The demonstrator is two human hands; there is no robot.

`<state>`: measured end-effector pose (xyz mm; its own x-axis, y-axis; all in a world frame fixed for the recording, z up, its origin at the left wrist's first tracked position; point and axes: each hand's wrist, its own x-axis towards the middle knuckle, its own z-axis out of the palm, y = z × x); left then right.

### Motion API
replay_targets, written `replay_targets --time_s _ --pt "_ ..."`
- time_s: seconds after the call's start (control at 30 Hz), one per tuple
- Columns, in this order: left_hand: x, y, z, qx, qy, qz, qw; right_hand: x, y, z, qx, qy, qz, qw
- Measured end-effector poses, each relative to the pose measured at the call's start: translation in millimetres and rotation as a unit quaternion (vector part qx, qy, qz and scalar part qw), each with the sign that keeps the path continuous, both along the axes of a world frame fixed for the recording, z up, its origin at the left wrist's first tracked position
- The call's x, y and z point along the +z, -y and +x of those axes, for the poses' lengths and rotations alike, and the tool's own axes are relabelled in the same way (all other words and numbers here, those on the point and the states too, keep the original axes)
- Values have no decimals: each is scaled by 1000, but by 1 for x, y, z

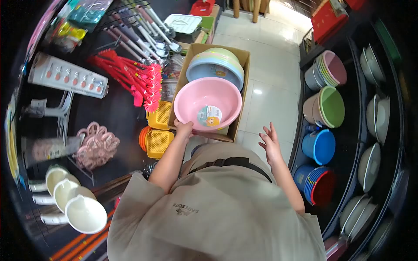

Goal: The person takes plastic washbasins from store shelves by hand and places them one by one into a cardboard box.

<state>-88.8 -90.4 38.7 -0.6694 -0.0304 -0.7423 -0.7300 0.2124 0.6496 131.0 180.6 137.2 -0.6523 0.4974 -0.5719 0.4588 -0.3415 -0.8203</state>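
A pink basin [191, 98] with a round printed label inside sits tilted at the near end of a cardboard box [247, 82]. Behind it in the box are stacked basins [237, 69], blue and pale green. My left hand [183, 129] grips the near left rim of the pink basin, thumb over the edge; its other fingers are partly hidden below. To the right of the box, my right hand [271, 145] is raised in the air, fingers apart and nothing in it.
On the left hang red brushes [143, 80], pink looped items [96, 145] and white ladles [86, 214]. Yellow baskets [160, 143] lie left of the box. Right shelves hold buckets [318, 146] and pale basins [369, 167]. Tiled floor [272, 100] lies between.
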Motion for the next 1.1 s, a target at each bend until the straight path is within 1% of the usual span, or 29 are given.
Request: replay_targets --time_s 0.03,0.13,0.17,0.23,0.27,0.3,0.33,0.37,0.4,0.43,0.5,0.53,0.57,0.6,0.63,0.67,0.7,0.73,0.8,0.83,0.87,0.9,0.93,0.97,1.03,1.07,1.1 --pt "-13 1 -8 3 4 7 1000 -9 2 7 -15 6 -2 1000" --pt "-34 -7 -24 -13 30 -36 999 -36 12 31 -143 37 -130 981" --pt "-44 -6 -31 -27 34 -39 998 -45 17 41 -156 39 -133 978" --pt "-62 -7 -38 -29 55 -10 998 -64 28 69 -186 88 -120 971" --pt "-66 -8 -42 -44 63 -13 997 -78 35 86 -199 118 -93 969" --pt "-68 -9 -46 -46 77 3 996 -87 43 102 -213 124 -95 964" --pt "-71 -10 -49 -47 91 18 995 -96 54 119 -237 163 -91 953" --pt "-81 -10 -52 -60 99 15 993 -100 65 133 -258 201 -86 941" --pt "-96 -9 -55 -80 78 -11 994 -101 78 145 -272 251 -84 925" --pt "-105 -8 -57 -98 58 -37 993 -131 84 188 -280 257 -85 921" --pt "-94 -13 -65 -110 82 -44 990 -190 122 256 -159 299 0 941" --pt "-91 -14 -67 -115 100 -50 987 -203 134 278 -161 305 0 939" --pt "-99 -9 -69 -116 106 -50 986 -210 144 296 -112 333 -30 936" --pt "-114 -2 -72 -182 102 -78 975 -212 149 304 -62 359 -59 930" --pt "-127 4 -74 -249 95 -105 958 -216 149 311 -65 361 -59 928" --pt "-136 10 -73 -255 96 -105 956 -219 151 312 -39 360 -28 932" --pt "-143 16 -71 -291 56 -102 949 -222 152 310 -15 358 4 934" --pt "-146 20 -69 -326 16 -98 940 -192 140 292 -25 357 4 934" --pt "-139 20 -67 -334 27 -84 938 -109 138 188 -149 366 1 919" --pt "-136 20 -67 -336 43 -74 938 -120 136 189 -151 363 6 919" --pt "-134 18 -66 -335 38 -69 939 -137 134 188 -109 341 44 933" --pt "-134 17 -65 -322 31 -100 941 -132 130 176 -66 319 83 942" --pt "-135 16 -64 -309 24 -131 942 -126 127 167 -65 315 81 943" --pt "-137 16 -63 -312 19 -125 942 -127 125 162 -70 312 87 943" --pt "-145 16 -60 -301 3 -129 945 -131 120 160 -60 267 80 959" --pt "-132 13 -57 -306 -6 -133 943 -125 118 159 -70 254 72 962" --pt "-131 12 -52 -315 -11 -127 941 -121 118 161 -82 252 76 961"
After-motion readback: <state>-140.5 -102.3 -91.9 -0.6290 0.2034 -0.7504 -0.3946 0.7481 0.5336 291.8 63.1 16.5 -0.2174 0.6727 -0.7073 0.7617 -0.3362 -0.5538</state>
